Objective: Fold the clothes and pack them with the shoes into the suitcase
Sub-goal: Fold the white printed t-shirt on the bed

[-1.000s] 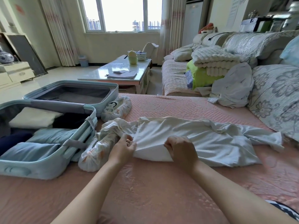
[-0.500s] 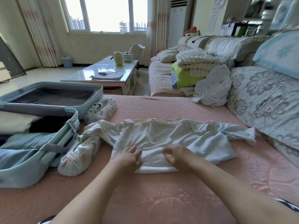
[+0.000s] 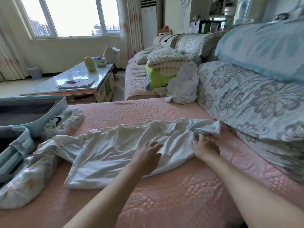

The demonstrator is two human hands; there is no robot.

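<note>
A white garment [image 3: 118, 150] lies stretched out sideways on the pink bed cover [image 3: 172, 199]. My left hand [image 3: 148, 155] rests flat on the garment's middle with straight fingers. My right hand [image 3: 205, 146] lies on the garment's bunched right end, fingers stretched onto the folds. At the left edge stands the open light-blue suitcase [image 3: 54, 106], with folded clothes barely visible in its near half. Two shoes in white printed covers lie beside it: one [image 3: 24, 183] near the front, partly under the garment's left end, and one [image 3: 67, 122] against the suitcase lid.
Large floral cushions [image 3: 246, 99] line the right side, close to the garment's end. A crumpled white cloth [image 3: 184, 86] and stacked blankets [image 3: 164, 63] sit at the back on the sofa. A glass coffee table [image 3: 74, 81] stands beyond the suitcase.
Both hands have let go of the garment's near edge and slid right along it; the right one now reaches its right end. The view has swung to the right.
</note>
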